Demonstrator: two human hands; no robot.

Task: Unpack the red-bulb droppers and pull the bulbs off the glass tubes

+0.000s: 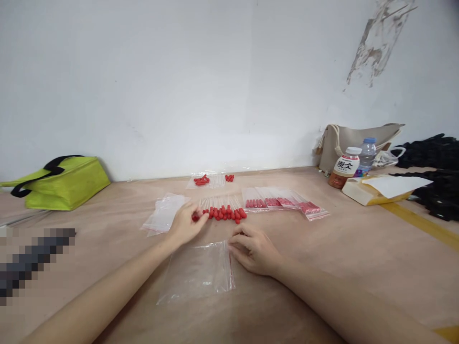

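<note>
A row of thin pale sticks with red heads point(224, 212) lies on the brown surface in front of me. At its left end my left hand point(187, 222) curls thumb and fingers round a red head; its fingertips are partly hidden. My right hand point(256, 251) pinches the red-lined zip edge of a clear zip bag point(197, 270), which lies flat between my forearms. Just left of my left hand rests a stack of small zip bags point(165, 212). To the right of the row, several filled zip bags point(278, 198) overlap, with red heads showing inside.
Near the wall lies clear plastic with red pieces point(202, 180) on it. A lime-green bag point(71, 184) stands at left. On the right are a beige bag point(332, 143), a brown-filled bottle point(344, 167), a clear bottle point(367, 153), an open box point(380, 188) and a black pile point(433, 186).
</note>
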